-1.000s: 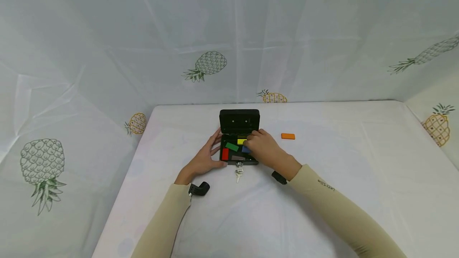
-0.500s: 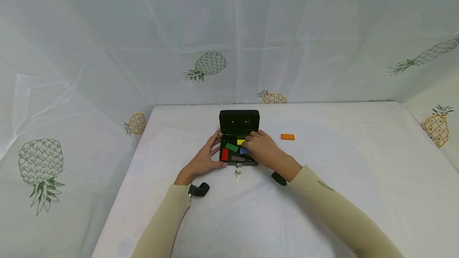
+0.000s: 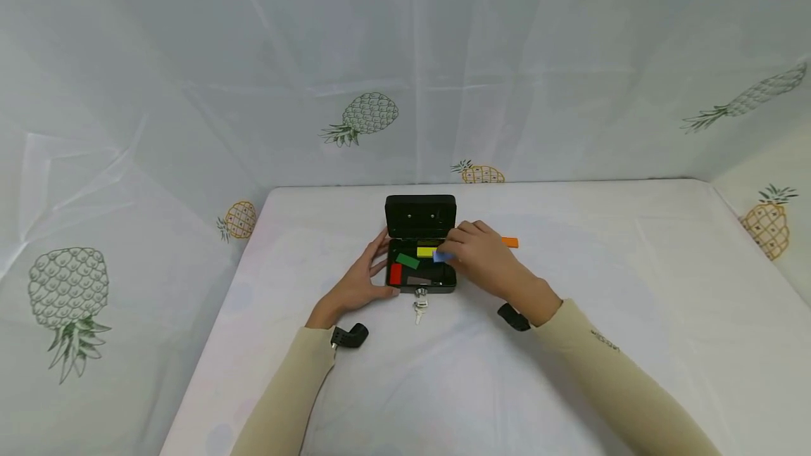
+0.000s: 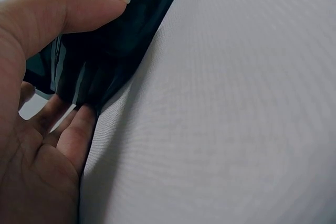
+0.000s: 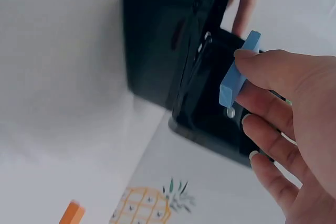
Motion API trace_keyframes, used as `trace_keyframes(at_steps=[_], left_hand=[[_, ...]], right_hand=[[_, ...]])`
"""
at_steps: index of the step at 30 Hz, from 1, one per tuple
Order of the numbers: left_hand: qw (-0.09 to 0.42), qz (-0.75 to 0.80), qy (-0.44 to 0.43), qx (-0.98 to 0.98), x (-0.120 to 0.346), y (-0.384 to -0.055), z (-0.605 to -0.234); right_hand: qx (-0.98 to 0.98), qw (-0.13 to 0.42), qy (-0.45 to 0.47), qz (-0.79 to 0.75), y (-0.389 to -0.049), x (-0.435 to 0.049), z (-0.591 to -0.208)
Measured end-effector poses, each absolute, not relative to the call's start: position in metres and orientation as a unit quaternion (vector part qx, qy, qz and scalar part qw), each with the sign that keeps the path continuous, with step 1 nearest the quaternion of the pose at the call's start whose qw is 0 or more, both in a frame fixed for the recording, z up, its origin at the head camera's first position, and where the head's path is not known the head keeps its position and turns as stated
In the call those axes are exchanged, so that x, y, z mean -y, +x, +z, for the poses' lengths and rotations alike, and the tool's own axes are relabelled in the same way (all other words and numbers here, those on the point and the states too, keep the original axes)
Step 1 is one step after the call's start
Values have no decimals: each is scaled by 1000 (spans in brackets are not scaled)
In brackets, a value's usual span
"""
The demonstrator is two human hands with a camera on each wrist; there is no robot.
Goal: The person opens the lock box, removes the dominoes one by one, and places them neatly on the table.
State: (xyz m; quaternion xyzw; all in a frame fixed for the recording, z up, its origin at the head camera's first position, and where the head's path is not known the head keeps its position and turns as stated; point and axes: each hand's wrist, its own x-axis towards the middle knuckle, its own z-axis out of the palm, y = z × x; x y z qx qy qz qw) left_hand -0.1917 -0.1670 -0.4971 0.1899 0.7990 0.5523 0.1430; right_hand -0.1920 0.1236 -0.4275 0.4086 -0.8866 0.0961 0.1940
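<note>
A small black metal cash box [image 3: 453, 274] stands on the table, its lid [image 3: 421, 215] raised. In it lie a yellow block [image 3: 426, 252], a green block [image 3: 407, 261], a red block [image 3: 395, 274] and a dim brownish piece [image 3: 418, 280]. My left hand [image 3: 362, 280] holds the box at its left end, the thumb [image 4: 89, 9] along the front and fingers on the side. A blue block [image 5: 239, 72] is pinched between thumb and fingers of my right hand [image 3: 481, 259], above the right part of the box. Keys [image 3: 421, 307] hang from the front lock.
An orange block [image 3: 510, 242] lies on the table right of the box, partly behind my right hand in the head view. The white tablecloth [image 3: 633, 280] covers the table. A pineapple-print sheet [image 3: 532, 90] hangs behind it.
My right hand has lifted the blue block off the box floor and moved it up and slightly right. My left hand stays on the box. The other blocks lie as before.
</note>
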Motion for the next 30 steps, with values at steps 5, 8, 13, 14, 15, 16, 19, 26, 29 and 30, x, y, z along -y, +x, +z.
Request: trace_keyframes(at_steps=[5,8,13,14,15,16,19,26,29,30], left_hand=[[140,554,200,-796,166,-192,-496],[137,553,202,-796,167,-192,-497],[135,553,199,-798,168,-192,-500],[136,554,197,-798,168,-192,-501],[136,554,197,-797,168,-192,-501],[136,554,196,-797,169,-192,-501],[135,554,194,-798,169,-192,-501],[133,556,194,-797,168,-192,-502],[134,556,196,-796,168,-192,-503],[134,556,197,-796,169,-192,-503]], right_hand=[[891,206,391,109,-192,-145,-427],[895,205,378,118,-192,-158,-429],[903,202,358,124,-192,-182,-436],[905,202,354,123,-191,-187,-438],[906,202,351,122,-191,-192,-439],[908,202,347,121,-190,-197,-440],[915,196,332,116,-188,-211,-443],[930,175,299,122,-188,-239,-449],[935,167,289,120,-189,-249,-452],[937,163,285,119,-189,-252,-452]])
